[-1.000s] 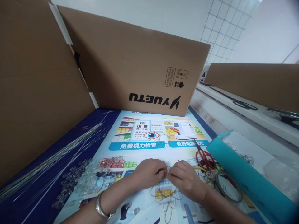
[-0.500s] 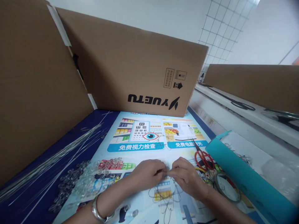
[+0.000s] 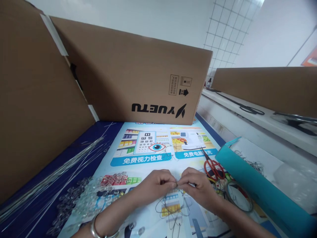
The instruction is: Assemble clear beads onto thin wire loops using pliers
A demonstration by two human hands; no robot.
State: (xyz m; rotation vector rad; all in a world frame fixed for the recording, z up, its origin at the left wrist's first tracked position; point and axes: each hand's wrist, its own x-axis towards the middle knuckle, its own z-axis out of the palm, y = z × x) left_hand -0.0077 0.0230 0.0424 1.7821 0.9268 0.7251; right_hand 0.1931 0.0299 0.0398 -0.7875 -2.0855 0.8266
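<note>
Both hands have crept a little toward the far edge of the poster since a second ago, and the view has swung slightly so the cardboard box sits lower and further left; otherwise the pose is the same. Now the left hand (image 3: 156,183) and the right hand (image 3: 198,186) meet fingertip to fingertip over the middle of the poster (image 3: 146,155), both pinched shut on something small at the point where they touch, too small to make out, though it seems joined to the thin wire loops (image 3: 170,208) that trail from the pinch back toward the near edge. A metal bangle (image 3: 95,229) circles the left wrist. That the fingers have barely shifted suggests fine, close work at the pinch, still going on rather than finished. Just beside the left hand, toward the left edge of the poster, lies a spread of clear glass beads (image 3: 91,195), and beyond them on the blue table (image 3: 104,130) a bundle of long straight wires (image 3: 49,178) runs diagonally toward the cardboard wall. Near the right hand lie red-handled scissors (image 3: 213,167), blades pointing to the far edge, and a roll of tape (image 3: 239,196) touching a teal sheet (image 3: 257,188) that slants along the right side. The cardboard box (image 3: 138,82), printed YUETU upside down, stands along the far edge.
</note>
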